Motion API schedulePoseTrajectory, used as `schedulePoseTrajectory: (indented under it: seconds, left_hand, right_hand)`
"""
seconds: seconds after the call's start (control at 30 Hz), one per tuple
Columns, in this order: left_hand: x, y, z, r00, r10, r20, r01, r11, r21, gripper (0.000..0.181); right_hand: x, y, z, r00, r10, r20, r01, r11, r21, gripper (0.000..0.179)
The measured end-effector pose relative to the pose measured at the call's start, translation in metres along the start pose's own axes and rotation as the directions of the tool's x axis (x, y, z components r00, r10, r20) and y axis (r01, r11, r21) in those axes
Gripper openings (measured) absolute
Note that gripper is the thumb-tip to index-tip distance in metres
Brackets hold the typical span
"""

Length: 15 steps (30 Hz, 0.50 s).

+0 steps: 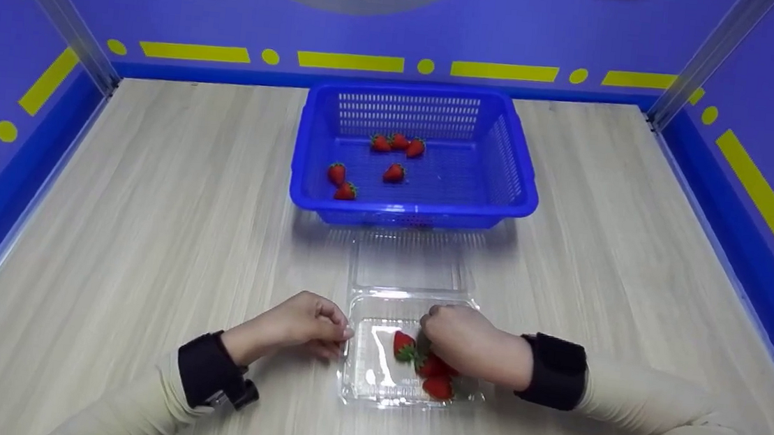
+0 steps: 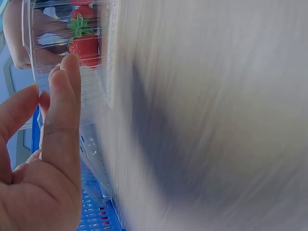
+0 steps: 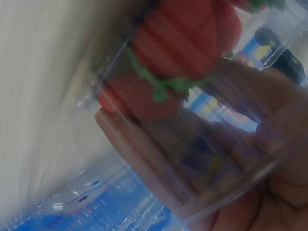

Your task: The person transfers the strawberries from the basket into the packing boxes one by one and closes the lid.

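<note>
A clear plastic clamshell box (image 1: 373, 377) lies unfolded on the table, its lid (image 1: 407, 265) toward the basket. My left hand (image 1: 307, 326) pinches the box's left rim between thumb and fingers. Over the box's right side, my right hand (image 1: 467, 340) reaches down inside. Through the clear wall in the right wrist view, its fingers lie around a strawberry (image 3: 139, 98) with a green leafy top, beside a larger strawberry (image 3: 178, 38). Other strawberries in the box include one (image 1: 404, 345) left of the right hand and one (image 1: 438, 388) nearer the front.
Behind the box stands a blue plastic basket (image 1: 412, 211) with slotted walls, several strawberries (image 1: 394, 172) scattered on its floor. Blue panels (image 1: 201, 19) with yellow marks enclose the wooden table (image 1: 172, 192) at the back and sides.
</note>
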<state>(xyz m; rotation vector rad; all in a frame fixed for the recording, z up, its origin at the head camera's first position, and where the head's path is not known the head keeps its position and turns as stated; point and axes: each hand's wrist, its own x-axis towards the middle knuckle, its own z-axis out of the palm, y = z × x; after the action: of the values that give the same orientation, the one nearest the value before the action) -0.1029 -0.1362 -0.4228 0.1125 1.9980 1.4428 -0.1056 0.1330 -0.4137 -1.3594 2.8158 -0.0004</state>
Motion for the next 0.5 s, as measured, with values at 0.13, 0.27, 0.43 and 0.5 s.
schedulePoseTrajectory:
  seconds: [0.13, 0.27, 0.43, 0.5]
  left_hand:
    - [0.0001, 0.0011, 0.0003, 1.0, -0.001, 0.0, 0.001, 1.0, 0.006, 0.012]
    - [0.0004, 0.0018, 0.0008, 1.0, 0.001, 0.004, -0.001, 1.0, 0.024, 0.013]
    - [-0.0008, 0.002, 0.0014, 1.0, 0.005, 0.002, -0.005, 0.999, 0.035, 0.017]
    - [-0.0019, 0.0014, 0.001, 1.0, 0.017, 0.004, -0.018, 0.999, 0.04, 0.02]
  right_hand:
    - [0.0006, -0.0003, 0.0007, 1.0, 0.023, -0.008, -0.023, 1.0, 0.005, 0.024]
    - [0.0006, 0.0004, 0.0012, 0.999, 0.043, 0.003, -0.043, 0.999, 0.024, 0.027]
    - [0.0004, 0.0003, -0.0014, 0.998, 0.059, 0.023, -0.06, 0.996, 0.062, 0.022]
    - [-0.0001, -0.0001, -0.0038, 0.997, 0.069, 0.036, -0.072, 0.993, 0.091, 0.022]
